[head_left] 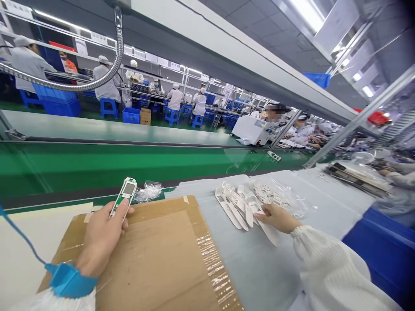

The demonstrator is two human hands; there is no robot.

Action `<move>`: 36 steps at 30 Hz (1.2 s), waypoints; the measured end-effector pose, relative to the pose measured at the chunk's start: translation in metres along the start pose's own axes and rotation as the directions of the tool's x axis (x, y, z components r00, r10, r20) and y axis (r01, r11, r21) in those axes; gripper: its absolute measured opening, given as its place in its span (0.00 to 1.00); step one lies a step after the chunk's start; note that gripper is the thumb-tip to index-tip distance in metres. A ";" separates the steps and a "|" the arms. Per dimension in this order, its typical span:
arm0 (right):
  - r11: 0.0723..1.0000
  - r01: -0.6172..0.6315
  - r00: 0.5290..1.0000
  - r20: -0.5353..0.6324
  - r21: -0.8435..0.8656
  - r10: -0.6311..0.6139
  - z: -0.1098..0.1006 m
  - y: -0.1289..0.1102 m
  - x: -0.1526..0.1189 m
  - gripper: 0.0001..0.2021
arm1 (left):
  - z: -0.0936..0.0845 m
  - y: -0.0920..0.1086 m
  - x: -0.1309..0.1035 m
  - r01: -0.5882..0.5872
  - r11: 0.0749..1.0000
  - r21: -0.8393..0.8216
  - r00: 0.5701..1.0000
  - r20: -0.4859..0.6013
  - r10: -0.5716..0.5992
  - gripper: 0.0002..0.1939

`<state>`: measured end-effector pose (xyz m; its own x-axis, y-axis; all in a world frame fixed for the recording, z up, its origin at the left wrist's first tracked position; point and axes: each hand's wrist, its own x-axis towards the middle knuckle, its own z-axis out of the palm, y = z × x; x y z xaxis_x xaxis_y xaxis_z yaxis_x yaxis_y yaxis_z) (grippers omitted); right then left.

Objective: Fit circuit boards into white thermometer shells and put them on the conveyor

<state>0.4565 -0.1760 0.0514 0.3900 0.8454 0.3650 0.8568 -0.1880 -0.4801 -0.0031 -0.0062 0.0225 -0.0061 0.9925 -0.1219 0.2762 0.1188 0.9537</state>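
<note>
My left hand, with a blue strap at its wrist, grips a slim white device showing a small grey screen and a green circuit board. It is held above the far left part of a taped cardboard sheet. On the grey-blue mat to the right lies a loose pile of white plastic shells. My right hand pinches one white shell at the near right side of that pile. The tips of its fingers are partly hidden among the shells.
Clear plastic bags lie beyond the cardboard. Small white parts in a bag sit behind the shells. A green conveyor belt crosses ahead, carrying another device. A blue bin stands at right; people work beyond.
</note>
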 end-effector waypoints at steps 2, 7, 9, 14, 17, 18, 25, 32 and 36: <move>0.991 -0.078 0.992 0.106 0.107 0.066 -0.008 -0.022 0.002 0.21 | 0.000 0.000 -0.001 0.013 0.998 -0.056 1.000 0.014 -0.012 0.27; 0.807 -0.266 0.944 0.311 0.527 0.107 0.009 -0.108 0.012 0.19 | 0.003 0.002 -0.001 -0.012 0.988 -0.151 0.995 0.093 0.026 0.30; 0.576 -0.306 0.942 0.328 0.758 0.068 0.043 -0.147 0.017 0.26 | 0.005 0.003 -0.002 -0.029 0.986 -0.163 0.989 0.139 0.052 0.32; 0.106 -0.282 0.958 0.286 0.953 -0.024 0.163 -0.233 0.015 0.31 | 0.008 0.007 -0.009 -0.118 0.973 -0.199 0.959 0.233 0.163 0.32; -0.007 -0.329 0.941 0.327 0.944 -0.087 0.208 -0.270 0.000 0.28 | 0.010 0.008 -0.010 -0.122 0.974 -0.191 0.970 0.184 0.158 0.31; -0.025 -0.356 0.928 0.350 0.934 -0.124 0.214 -0.277 -0.005 0.26 | 0.010 0.009 -0.009 -0.095 0.979 -0.178 0.982 0.144 0.122 0.29; 0.030 -0.465 0.824 0.445 0.885 -0.350 0.203 -0.263 -0.007 0.25 | 0.009 0.000 0.002 -0.052 0.983 -0.176 0.992 0.100 0.070 0.21; 0.059 -0.378 0.900 0.382 0.924 -0.209 0.204 -0.246 0.002 0.27 | 0.014 0.002 -0.009 -0.452 0.887 0.094 0.886 0.159 0.435 0.19; 0.140 -0.318 0.924 0.339 0.938 -0.177 0.208 -0.241 0.004 0.30 | 0.018 0.006 -0.018 -0.477 0.876 0.067 0.867 0.197 0.457 0.18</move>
<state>0.1813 -0.0235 0.0030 0.0937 0.9840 0.1517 -0.3205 0.1741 -0.9311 0.0161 -0.0238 0.0260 0.3105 0.9095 0.2763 0.3094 -0.3715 0.8754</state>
